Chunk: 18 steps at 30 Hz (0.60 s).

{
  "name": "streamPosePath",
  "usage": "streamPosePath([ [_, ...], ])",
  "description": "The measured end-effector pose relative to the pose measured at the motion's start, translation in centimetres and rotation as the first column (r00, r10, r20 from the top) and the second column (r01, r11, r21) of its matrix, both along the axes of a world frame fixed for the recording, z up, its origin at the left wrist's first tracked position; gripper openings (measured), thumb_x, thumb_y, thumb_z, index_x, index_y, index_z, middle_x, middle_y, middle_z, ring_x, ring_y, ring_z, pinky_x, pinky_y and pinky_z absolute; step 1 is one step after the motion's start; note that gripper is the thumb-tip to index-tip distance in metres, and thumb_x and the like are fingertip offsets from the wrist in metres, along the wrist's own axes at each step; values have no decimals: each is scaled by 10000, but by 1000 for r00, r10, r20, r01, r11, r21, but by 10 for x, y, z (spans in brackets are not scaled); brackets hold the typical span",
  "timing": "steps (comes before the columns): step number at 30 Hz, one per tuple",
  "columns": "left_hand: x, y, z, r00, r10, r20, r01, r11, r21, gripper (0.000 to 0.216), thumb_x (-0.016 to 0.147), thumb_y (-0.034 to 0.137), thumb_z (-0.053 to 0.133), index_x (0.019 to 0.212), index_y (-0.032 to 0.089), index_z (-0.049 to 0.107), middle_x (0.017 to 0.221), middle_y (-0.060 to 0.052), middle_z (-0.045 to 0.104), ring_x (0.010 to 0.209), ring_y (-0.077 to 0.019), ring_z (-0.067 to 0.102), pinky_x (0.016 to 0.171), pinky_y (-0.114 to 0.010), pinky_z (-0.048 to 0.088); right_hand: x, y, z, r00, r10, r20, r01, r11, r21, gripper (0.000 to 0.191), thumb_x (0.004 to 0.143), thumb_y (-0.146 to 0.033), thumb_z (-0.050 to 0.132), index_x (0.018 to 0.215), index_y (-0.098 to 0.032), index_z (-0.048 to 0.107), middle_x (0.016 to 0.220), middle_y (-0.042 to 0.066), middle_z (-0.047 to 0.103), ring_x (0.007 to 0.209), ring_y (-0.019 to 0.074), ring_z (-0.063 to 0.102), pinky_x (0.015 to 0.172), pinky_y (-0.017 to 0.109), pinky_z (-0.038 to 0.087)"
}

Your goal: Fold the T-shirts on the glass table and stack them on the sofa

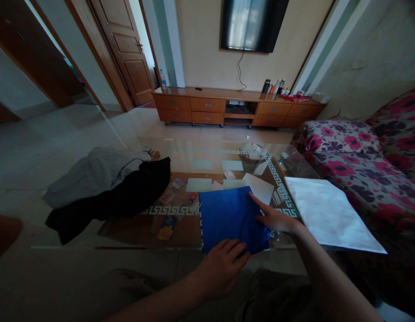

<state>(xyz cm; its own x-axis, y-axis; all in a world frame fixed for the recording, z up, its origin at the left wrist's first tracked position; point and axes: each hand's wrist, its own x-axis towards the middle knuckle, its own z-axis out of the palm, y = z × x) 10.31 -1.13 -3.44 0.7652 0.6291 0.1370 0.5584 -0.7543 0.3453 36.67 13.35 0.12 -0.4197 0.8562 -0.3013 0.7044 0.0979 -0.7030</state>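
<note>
A folded blue cloth, with white and yellow marks along its left edge, lies at the near side of the glass table. My left hand is bent over its near edge, fingers close together on the fabric. My right hand is at the right edge, the index finger stretched towards the far right corner and the other fingers curled against the cloth, partly hidden. The fabric is bunched near the right hand. Right of that hand lies a flat white sheet-like piece, reaching past the table's edge.
Grey cloth and black cloth lie heaped at the table's left. Papers and small packets, including a blue-and-yellow one, show through the glass. A flowered sofa stands at right; a wooden cabinet is beyond.
</note>
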Motion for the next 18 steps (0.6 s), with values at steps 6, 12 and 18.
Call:
streamPosePath([
  [6, 1, -1, -2, 1000, 4, -7, -4, 1000, 9, 573, 934, 274, 568, 1491, 197, 463, 1551, -120, 498, 1419, -303, 459, 1168, -482, 400, -4, 4, 1, 995, 79, -58, -82, 995, -52, 499, 840, -241, 664, 1338, -256, 696, 1415, 42, 650, 1332, 273, 576, 1204, 457, 368],
  [12, -1, -4, 6, 997, -77, 22, 75, 992, 100, 502, 955, 285, 557, 1437, 149, 515, 1476, -139, 560, 1381, -295, 489, 1151, -462, 414, -6, 4, 8, 993, 8, -116, -19, 996, -93, 750, 784, -263, 763, 1503, -235, 553, 1514, 109, 561, 1337, 302, 581, 1150, 458, 447],
  [18, 4, -19, 10, 941, -335, 54, 302, 899, 318, 206, 1006, 236, 547, 1156, 177, 676, 1182, -93, 694, 1065, -186, 633, 898, -322, 510, -4, 2, 24, 997, 21, -80, -26, 997, -66, 881, 773, -244, 770, 1586, -217, 430, 1603, 111, 448, 1444, 316, 471, 1234, 492, 326],
])
